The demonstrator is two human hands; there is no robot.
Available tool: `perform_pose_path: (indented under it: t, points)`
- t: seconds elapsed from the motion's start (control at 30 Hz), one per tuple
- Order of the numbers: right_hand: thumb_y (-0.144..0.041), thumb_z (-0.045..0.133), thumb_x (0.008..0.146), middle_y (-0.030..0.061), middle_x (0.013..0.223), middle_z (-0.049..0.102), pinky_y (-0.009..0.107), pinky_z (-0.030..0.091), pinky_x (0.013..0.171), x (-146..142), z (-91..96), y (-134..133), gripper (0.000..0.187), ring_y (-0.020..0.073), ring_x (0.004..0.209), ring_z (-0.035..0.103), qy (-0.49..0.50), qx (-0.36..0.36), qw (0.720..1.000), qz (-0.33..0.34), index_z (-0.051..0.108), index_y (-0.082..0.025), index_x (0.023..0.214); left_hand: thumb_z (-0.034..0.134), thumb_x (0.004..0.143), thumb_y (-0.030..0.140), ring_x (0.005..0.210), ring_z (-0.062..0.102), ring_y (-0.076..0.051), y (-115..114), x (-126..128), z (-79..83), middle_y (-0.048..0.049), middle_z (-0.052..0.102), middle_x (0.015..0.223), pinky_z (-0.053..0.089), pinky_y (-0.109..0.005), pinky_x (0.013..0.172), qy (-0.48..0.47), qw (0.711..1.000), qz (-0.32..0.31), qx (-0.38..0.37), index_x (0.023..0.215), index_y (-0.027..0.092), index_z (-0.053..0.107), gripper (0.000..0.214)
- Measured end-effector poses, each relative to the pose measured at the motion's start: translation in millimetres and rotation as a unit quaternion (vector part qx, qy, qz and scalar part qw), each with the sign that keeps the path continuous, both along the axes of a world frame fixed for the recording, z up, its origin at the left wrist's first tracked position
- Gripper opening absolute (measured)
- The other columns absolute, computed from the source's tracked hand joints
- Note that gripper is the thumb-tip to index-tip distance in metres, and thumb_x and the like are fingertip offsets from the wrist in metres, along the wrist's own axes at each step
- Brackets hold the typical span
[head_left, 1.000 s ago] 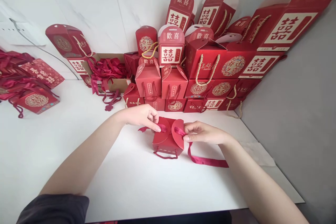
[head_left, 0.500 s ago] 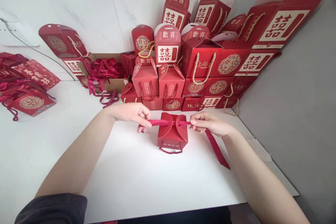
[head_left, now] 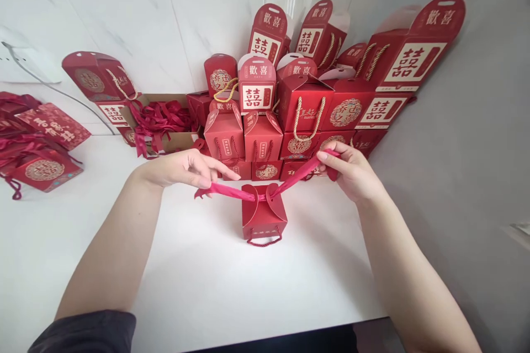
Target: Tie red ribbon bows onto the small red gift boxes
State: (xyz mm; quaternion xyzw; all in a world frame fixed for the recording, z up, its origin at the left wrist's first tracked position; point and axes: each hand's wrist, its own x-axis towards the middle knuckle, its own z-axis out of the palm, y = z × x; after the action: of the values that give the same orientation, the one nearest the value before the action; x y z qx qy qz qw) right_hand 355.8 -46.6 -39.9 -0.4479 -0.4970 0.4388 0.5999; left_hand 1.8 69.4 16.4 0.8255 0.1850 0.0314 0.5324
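White table (head_left: 248, 298), centre frame: I see left hand (head_left: 182, 170) and right hand (head_left: 350, 174) each pinching ribbon (head_left: 232, 192) threaded through red box (head_left: 264, 220).

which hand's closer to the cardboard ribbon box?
Left. The left hand sits just in front of the cardboard box; the right hand is off to its right, past the small red box.

ribbon (head_left: 229, 192): right end hidden in right hand (head_left: 351, 174) | red pile (head_left: 12, 140): cut by left edge
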Motion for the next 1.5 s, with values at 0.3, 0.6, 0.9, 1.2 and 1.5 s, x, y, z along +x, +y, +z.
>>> perform_pose_path:
  t: [0.3, 0.6, 0.9, 1.2, 1.5]
  points:
    - [-0.035, 0.074, 0.077, -0.0023, 0.078, 0.056, 0.026, 0.045, 0.055, -31, 51.3, 11, 0.03, 0.0109, 0.061, 0.051, 0.024, 0.152, 0.982, -0.105, 0.058, -0.027, 0.101, 0.08, 0.059, 0.054, 0.067, 0.064, -0.025, -24, 36, 15.3, -0.0153, 0.073, 0.079, 0.051, -0.036, 0.058, -0.178, 0.975, 0.12, -0.05, 0.082, 0.017, 0.081, 0.043]
    - [-0.028, 0.078, 0.073, -0.0023, 0.077, 0.058, 0.023, 0.045, 0.061, -66, 33.8, 17, 0.022, 0.0083, 0.064, 0.052, 0.086, 0.08, 0.993, 0.013, 0.065, -0.021, 0.088, 0.085, 0.065, 0.022, 0.069, 0.065, -0.009, -62, 93, -5.0, 0.0039, 0.071, 0.077, 0.051, -0.018, 0.061, -0.319, 0.866, 0.356, -0.149, 0.088, 0.023, 0.066, 0.029]
    - [-0.042, 0.078, 0.074, 0.0007, 0.076, 0.066, 0.027, 0.052, 0.073, -85, 20.6, 22, 0.027, 0.0126, 0.07, 0.062, 0.036, 0.056, 0.996, 0.06, 0.065, -0.018, 0.079, 0.081, 0.072, 0.025, 0.081, 0.069, -0.012, -57, 108, -28.4, -0.0004, 0.072, 0.083, 0.054, -0.023, 0.079, -0.309, 0.872, 0.35, -0.148, 0.083, 0.016, 0.065, 0.021]
    - [-0.044, 0.075, 0.075, 0.0019, 0.074, 0.066, 0.028, 0.051, 0.072, -80, 20.4, 25, 0.028, 0.014, 0.07, 0.061, -0.012, 0.011, 0.999, 0.052, 0.068, -0.017, 0.079, 0.079, 0.072, 0.021, 0.084, 0.066, -0.012, -61, 110, -28.9, -0.0015, 0.069, 0.09, 0.054, -0.023, 0.079, -0.323, 0.874, 0.36, -0.042, 0.099, 0.019, 0.064, 0.031]
    - [-0.036, 0.07, 0.079, -0.0005, 0.068, 0.06, 0.026, 0.046, 0.064, -78, 24.2, 22, 0.02, 0.0128, 0.064, 0.054, -0.046, 0.042, 0.996, 0.07, 0.066, -0.017, 0.074, 0.079, 0.073, 0.029, 0.085, 0.068, -0.014, -57, 113, -38.3, -0.0045, 0.07, 0.098, 0.057, -0.025, 0.077, -0.239, 0.903, 0.34, -0.107, 0.101, 0.017, 0.063, 0.034]
